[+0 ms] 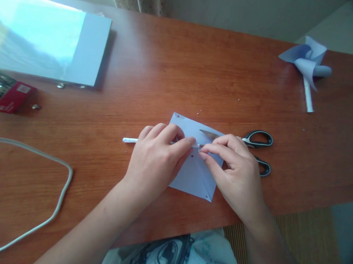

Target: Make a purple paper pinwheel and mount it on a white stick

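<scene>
My left hand (156, 154) is closed around a thin white paper stick (130, 140). The stick's left end sticks out past my knuckles, and its right end shows by my thumb. My right hand (236, 166) pinches at that right end, where a tiny shiny bit shows between the fingertips; its kind is too small to tell. Under both hands lies a creased white paper square (192, 176) with small dark marks at its centre and corners. Scissors (257, 139) with black and grey handles lie half hidden beneath my right hand, one blade over the paper.
A paper pinwheel (306, 66) on a white stick lies at the far right. At the left are a glossy pale box-like object (92, 52), a red packet (14, 96), a small metal piece (36, 107) and a white cable (64, 181). The table's front edge runs near my body.
</scene>
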Available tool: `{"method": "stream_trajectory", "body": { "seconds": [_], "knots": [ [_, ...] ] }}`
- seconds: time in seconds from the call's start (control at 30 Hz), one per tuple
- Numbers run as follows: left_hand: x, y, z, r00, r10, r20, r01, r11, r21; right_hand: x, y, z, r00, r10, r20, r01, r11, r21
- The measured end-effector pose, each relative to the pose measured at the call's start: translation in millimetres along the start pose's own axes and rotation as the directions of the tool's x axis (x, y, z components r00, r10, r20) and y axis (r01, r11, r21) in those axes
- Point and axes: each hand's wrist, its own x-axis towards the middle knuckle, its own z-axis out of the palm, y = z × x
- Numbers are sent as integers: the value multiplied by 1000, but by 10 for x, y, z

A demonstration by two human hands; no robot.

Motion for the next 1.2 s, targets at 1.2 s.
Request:
{"method": "stream_trajectory", "body": {
  "seconds": [1.2],
  "knots": [
    [20,60,-9,1000,14,16,-11,985,-172,-154,-103,109,853,505,133,-513,763,393]
  ]
}}
